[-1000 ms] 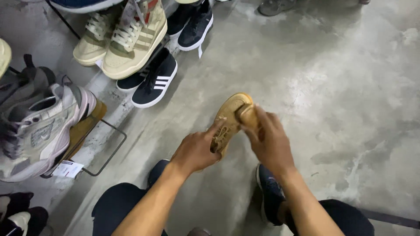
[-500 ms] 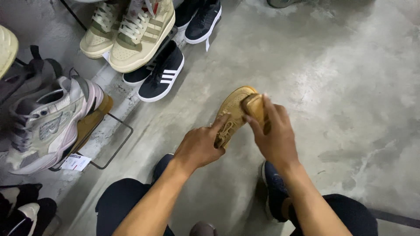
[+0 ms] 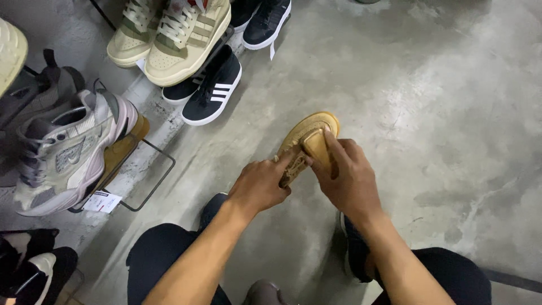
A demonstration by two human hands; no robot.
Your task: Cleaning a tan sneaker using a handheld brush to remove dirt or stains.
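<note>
A tan suede shoe is held above the concrete floor, toe pointing away from me. My left hand grips its near end around the laces. My right hand presses a small tan wooden brush against the shoe's upper, fingers wrapped over the brush. My dark-trousered knees and one dark blue shoe show at the bottom.
At the left stands a wire rack with a grey-and-pink chunky sneaker carrying a white tag. Beige high-top sneakers and black striped sneakers line the wall. Grey concrete floor spreads to the right.
My right hand and the brush have slid from the shoe's right side toward its middle and nearer me. The view has shifted slightly, so the racked shoes sit a little further right.
</note>
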